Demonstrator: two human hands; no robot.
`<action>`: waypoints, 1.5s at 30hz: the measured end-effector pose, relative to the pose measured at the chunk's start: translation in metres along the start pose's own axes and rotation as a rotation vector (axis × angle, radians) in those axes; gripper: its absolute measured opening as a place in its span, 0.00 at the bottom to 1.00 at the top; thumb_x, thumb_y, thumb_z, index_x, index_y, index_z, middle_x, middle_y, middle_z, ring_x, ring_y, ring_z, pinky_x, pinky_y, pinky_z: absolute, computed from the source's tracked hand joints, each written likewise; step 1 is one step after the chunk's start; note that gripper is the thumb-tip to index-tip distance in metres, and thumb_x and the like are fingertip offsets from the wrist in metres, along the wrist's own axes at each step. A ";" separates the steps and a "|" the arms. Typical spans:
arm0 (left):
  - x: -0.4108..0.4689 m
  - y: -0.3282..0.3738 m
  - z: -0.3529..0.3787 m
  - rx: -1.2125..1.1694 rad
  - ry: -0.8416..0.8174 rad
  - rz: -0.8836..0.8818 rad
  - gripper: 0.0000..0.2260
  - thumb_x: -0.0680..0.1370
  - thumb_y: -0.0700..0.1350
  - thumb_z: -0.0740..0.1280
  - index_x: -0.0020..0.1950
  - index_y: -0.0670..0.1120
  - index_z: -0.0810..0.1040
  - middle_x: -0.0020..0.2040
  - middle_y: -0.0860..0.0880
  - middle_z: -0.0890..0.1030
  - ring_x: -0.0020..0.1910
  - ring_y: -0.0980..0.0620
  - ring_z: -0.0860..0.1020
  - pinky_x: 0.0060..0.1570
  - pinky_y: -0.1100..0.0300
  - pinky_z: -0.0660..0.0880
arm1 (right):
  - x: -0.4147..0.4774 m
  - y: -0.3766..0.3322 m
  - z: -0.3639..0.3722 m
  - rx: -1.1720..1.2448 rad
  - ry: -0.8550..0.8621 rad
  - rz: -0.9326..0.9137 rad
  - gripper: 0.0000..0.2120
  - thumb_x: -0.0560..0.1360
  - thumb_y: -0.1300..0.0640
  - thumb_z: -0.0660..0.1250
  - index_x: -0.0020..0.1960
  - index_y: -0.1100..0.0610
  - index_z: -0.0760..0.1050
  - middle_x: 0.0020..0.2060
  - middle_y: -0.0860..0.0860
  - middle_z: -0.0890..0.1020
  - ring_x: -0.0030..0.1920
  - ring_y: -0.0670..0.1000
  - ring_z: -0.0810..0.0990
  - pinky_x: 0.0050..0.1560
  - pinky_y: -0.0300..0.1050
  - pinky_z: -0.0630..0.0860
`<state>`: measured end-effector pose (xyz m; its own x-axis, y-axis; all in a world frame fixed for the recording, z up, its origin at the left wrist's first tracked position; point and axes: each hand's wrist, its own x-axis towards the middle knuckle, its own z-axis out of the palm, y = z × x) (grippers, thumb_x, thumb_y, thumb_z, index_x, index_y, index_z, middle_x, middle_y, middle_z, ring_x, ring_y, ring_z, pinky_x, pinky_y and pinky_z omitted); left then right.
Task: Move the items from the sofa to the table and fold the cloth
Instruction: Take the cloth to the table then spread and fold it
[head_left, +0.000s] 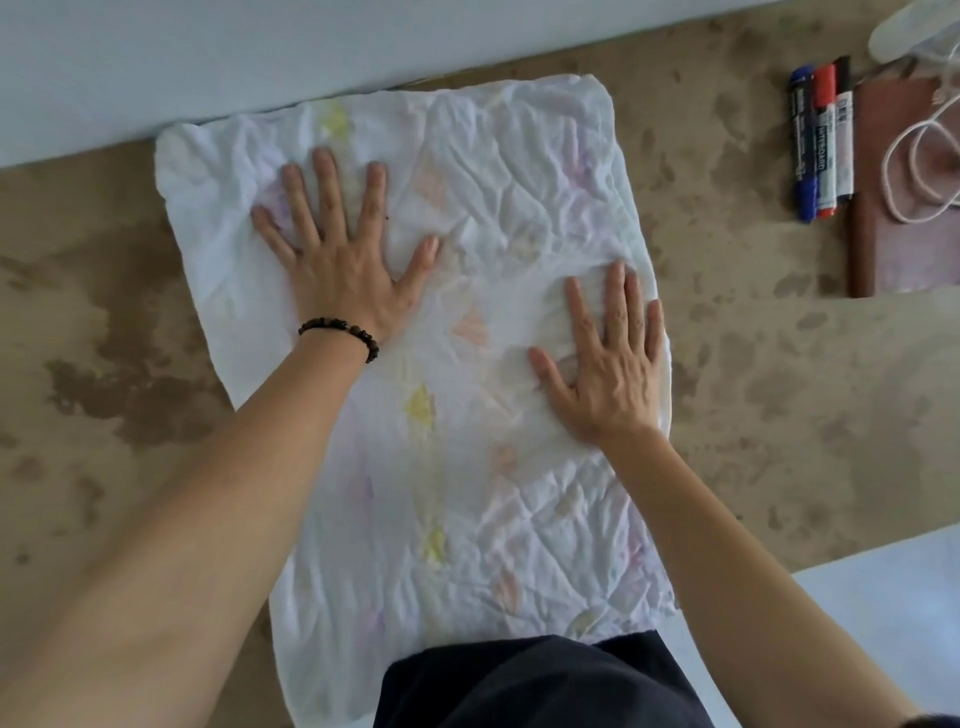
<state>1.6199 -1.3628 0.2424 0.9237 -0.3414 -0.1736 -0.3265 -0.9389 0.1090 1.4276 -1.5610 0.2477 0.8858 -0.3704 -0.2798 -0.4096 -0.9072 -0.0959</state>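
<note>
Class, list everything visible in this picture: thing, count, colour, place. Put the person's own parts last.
cloth: one, white with faint pastel patches, creased, spread flat on the table
table: one, mottled brown, under everything
markers: three, blue, red and black caps, side by side, top right
notebook: one, brown, right of the markers
cable: one, white, looped on the notebook
bracelet: one, dark beads, left wrist
left hand: one, flat, fingers spread, on the cloth's far left part
right hand: one, flat, by the cloth's right edge

Left hand, right hand flat, fingers spread
</note>
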 end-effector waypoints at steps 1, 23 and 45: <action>0.001 0.000 0.000 0.003 0.001 -0.002 0.36 0.75 0.73 0.44 0.79 0.57 0.45 0.79 0.42 0.45 0.77 0.38 0.43 0.69 0.30 0.44 | 0.001 0.003 0.001 -0.008 0.003 -0.008 0.38 0.77 0.30 0.52 0.80 0.45 0.47 0.80 0.57 0.44 0.80 0.56 0.42 0.77 0.60 0.45; -0.234 -0.062 0.026 0.084 -0.092 0.031 0.37 0.75 0.68 0.54 0.79 0.51 0.52 0.79 0.39 0.48 0.77 0.37 0.45 0.70 0.30 0.46 | -0.119 0.010 0.033 -0.027 0.002 -0.023 0.36 0.77 0.34 0.54 0.80 0.47 0.51 0.80 0.58 0.47 0.79 0.60 0.44 0.78 0.59 0.44; -0.350 -0.016 0.042 -0.018 0.224 -0.122 0.25 0.83 0.59 0.45 0.79 0.52 0.54 0.79 0.41 0.52 0.78 0.42 0.50 0.71 0.32 0.48 | -0.206 0.011 0.043 0.039 0.269 -0.197 0.29 0.83 0.39 0.44 0.80 0.51 0.54 0.80 0.58 0.49 0.79 0.60 0.45 0.78 0.60 0.44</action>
<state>1.2938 -1.2305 0.2606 0.9781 -0.2052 0.0343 -0.2079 -0.9710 0.1178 1.2312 -1.4858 0.2633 0.9726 -0.2324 0.0099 -0.2278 -0.9603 -0.1610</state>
